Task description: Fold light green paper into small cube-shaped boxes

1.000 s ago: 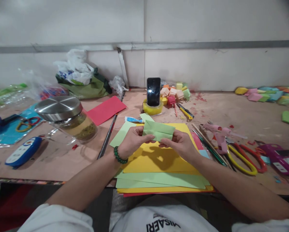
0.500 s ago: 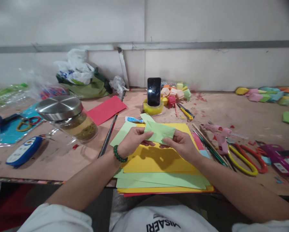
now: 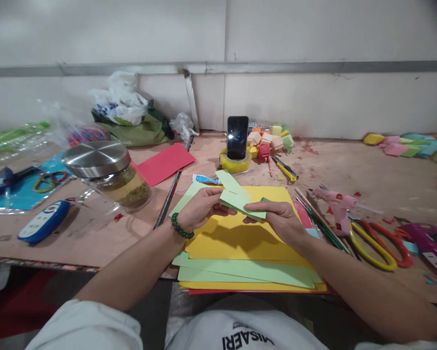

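A folded light green paper [image 3: 240, 202] is held between my two hands above a stack of coloured sheets, with a yellow sheet [image 3: 222, 243] on top. My left hand [image 3: 207, 206], with a green bead bracelet at the wrist, pinches the paper's left end. My right hand [image 3: 277, 216] grips its right end, thumb on top and fingers beneath. Behind the held piece, a green strip [image 3: 232, 183] lies on the stack, and another green sheet [image 3: 185, 198] shows beside my left hand. Light green sheets [image 3: 240, 272] stick out below the yellow one.
A lidded glass jar [image 3: 125, 187], red paper [image 3: 166, 164] and a blue-white power strip [image 3: 43, 222] lie left. At the back, a phone [image 3: 237, 137] stands by folded paper shapes [image 3: 264, 150]. Right are a pink glue gun [image 3: 340, 206] and yellow-handled scissors [image 3: 373, 248].
The green paper has turned over in my hands, from a face with diagonal folds to a plainer one with a short slit-like mark. The view has shifted slightly left.
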{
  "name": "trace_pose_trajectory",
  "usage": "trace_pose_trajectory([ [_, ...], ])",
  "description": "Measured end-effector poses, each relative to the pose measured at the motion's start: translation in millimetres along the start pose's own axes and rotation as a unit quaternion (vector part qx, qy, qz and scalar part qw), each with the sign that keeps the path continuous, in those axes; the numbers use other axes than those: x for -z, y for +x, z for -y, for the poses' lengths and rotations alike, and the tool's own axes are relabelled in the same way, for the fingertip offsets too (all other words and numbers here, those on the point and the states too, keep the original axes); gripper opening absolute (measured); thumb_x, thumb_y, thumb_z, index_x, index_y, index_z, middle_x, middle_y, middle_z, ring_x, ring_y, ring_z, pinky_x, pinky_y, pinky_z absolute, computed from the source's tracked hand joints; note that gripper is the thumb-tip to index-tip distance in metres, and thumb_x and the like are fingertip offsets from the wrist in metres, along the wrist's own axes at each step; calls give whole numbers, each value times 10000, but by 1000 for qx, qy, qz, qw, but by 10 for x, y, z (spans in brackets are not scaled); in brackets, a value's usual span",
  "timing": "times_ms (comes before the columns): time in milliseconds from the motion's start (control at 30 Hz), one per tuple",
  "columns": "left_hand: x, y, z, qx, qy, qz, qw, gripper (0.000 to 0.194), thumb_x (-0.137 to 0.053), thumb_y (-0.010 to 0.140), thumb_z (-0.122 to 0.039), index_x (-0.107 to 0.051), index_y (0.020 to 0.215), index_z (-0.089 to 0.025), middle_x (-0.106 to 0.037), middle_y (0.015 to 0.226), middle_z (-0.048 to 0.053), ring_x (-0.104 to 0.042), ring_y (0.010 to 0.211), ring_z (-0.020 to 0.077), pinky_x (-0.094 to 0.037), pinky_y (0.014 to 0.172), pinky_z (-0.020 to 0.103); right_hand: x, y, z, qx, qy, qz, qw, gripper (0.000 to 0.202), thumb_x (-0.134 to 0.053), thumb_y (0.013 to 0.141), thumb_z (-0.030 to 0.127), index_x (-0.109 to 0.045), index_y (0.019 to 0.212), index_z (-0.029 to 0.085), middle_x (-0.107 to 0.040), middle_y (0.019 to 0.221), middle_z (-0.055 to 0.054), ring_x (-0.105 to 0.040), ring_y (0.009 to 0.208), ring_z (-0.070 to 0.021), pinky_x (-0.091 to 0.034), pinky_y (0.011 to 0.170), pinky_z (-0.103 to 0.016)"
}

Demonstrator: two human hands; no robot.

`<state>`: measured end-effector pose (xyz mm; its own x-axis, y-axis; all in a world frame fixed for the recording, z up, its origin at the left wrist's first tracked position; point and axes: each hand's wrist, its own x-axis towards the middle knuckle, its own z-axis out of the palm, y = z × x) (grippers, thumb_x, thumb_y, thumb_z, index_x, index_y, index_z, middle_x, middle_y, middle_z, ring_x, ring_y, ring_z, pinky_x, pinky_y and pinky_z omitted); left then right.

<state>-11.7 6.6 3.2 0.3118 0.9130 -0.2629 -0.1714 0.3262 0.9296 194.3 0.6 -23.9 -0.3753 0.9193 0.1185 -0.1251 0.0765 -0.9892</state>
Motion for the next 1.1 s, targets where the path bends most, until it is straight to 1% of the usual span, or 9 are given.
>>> trace_pose_trajectory([
  [333,-8,-9,-36,-2,-48,4,999,372,-664,735,-488,-659,756,-117,-720,726,81,-677,623,152,-546,661,257,5,4,-7,9,-54,-6,998,250,-531,663,164,-755,739,245,-720,723,-2,-691,647,-155,-578,644,-309],
  [567,-36,-28,21,-59,23,-48,997,370,-844,537,-350,-634,754,-136,-667,722,10,-648,649,124,-505,658,237,40,13,-47,51,-144,17,988,277,-501,704,155,-754,758,255,-720,708,-4,-676,688,-169,-557,671,-323],
  [700,-79,-95,27,-178,110,-91,974,260,-762,638,-307,-617,787,-151,-639,734,7,-614,668,116,-495,628,224,80,-48,20,120,-186,65,973,233,-540,753,167,-746,807,259,-715,1060,-35,-660,960,-217,-522,853,-370],
  [767,-130,-161,32,-252,185,-128,941,212,-716,683,-255,-625,850,-162,-614,729,0,-589,679,109,-486,617,207,73,-91,73,149,-168,65,972,236,-563,793,212,-706,970,271,-608,1294,-38,-552,1197,-251,-449,997,-407],
  [833,-196,-237,51,-292,253,-132,913,232,-678,714,-207,-626,938,-176,-594,710,-13,-570,663,100,-482,613,196,36,-125,103,155,-164,43,973,329,-605,815,275,-617,1144,277,-566,1342,-61,-495,1267,-253,-414,1043,-416],
  [900,-260,-301,81,-302,280,-101,906,253,-660,732,-192,-615,982,-187,-607,722,-13,-575,662,97,-495,633,195,-19,-138,96,147,-195,24,969,403,-665,794,320,-580,1184,263,-636,1227,-80,-592,1140,-237,-481,962,-375],
  [967,-309,-339,107,-287,266,-78,917,258,-675,733,-221,-612,980,-187,-623,743,-4,-593,681,103,-508,638,193,-69,-133,63,136,-248,32,959,285,-674,793,337,-638,1059,243,-716,964,-53,-673,857,-194,-538,759,-303],
  [1033,-333,-344,117,-259,227,-65,936,243,-708,719,-271,-622,923,-172,-637,753,11,-608,694,113,-517,626,192,-96,-119,30,133,-283,50,949,149,-629,830,365,-675,862,226,-692,716,-14,-631,628,-152,-494,581,-258],
  [1100,-337,-328,114,-231,180,-50,955,243,-737,702,-330,-633,830,-152,-648,737,24,-615,675,119,-525,609,200,-101,-106,14,133,-289,60,946,226,-596,857,398,-669,751,212,-657,625,-2,-592,557,-135,-451,526,-246],
])
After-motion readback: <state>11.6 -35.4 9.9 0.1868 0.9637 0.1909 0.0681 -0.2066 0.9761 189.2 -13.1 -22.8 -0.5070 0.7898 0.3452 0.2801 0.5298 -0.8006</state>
